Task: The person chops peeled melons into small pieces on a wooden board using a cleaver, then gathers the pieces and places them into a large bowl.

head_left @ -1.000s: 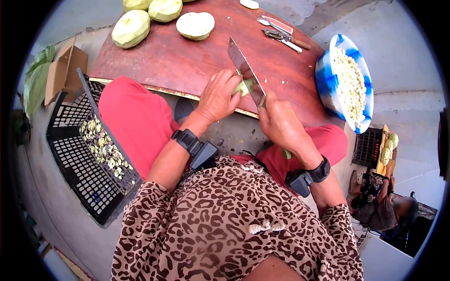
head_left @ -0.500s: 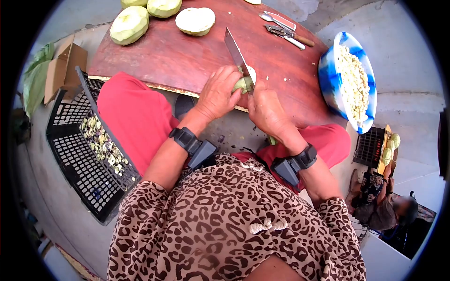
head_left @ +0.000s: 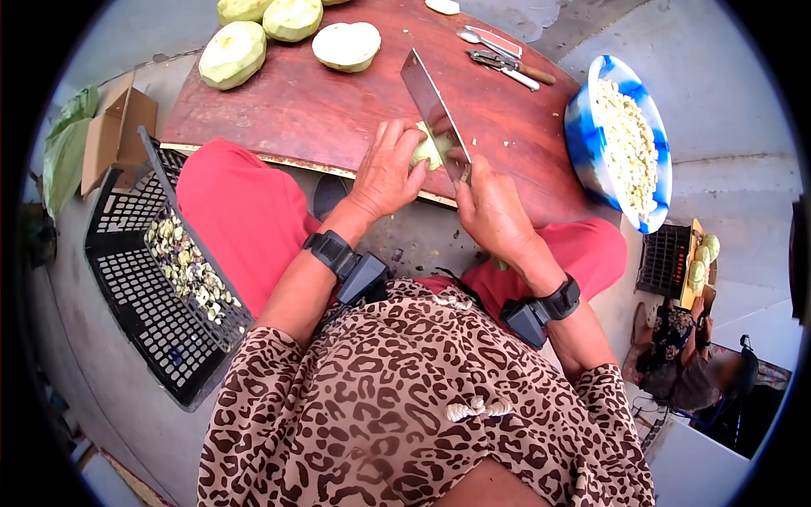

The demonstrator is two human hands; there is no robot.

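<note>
My right hand [head_left: 497, 211] is closed round the handle of a broad-bladed kitchen knife [head_left: 431, 100], whose blade slants up and away to the left over the table. Under the blade's near part lies a pale green piece of peeled gourd-like produce [head_left: 427, 149], close to the table's front edge. Curled fingers of my left hand [head_left: 387, 176] hold that piece from the left, beside the blade. Farther back on the table are a cut half [head_left: 346, 46] with its pale flat face up and several whole peeled ones [head_left: 232, 56].
On the red table [head_left: 296, 110], a blue-and-white basin [head_left: 583, 139] of chopped pale bits stands at the right. A spoon [head_left: 468, 36] and other utensils lie behind. A black crate [head_left: 139, 308] with peelings is at my left, near a cardboard box [head_left: 118, 127]. Another person [head_left: 688, 376] sits at the far right.
My right hand has shifted slightly right and towards me with the knife, and the blade now shows broader. The left hand keeps its hold on the piece. The whole view has shifted a little.
</note>
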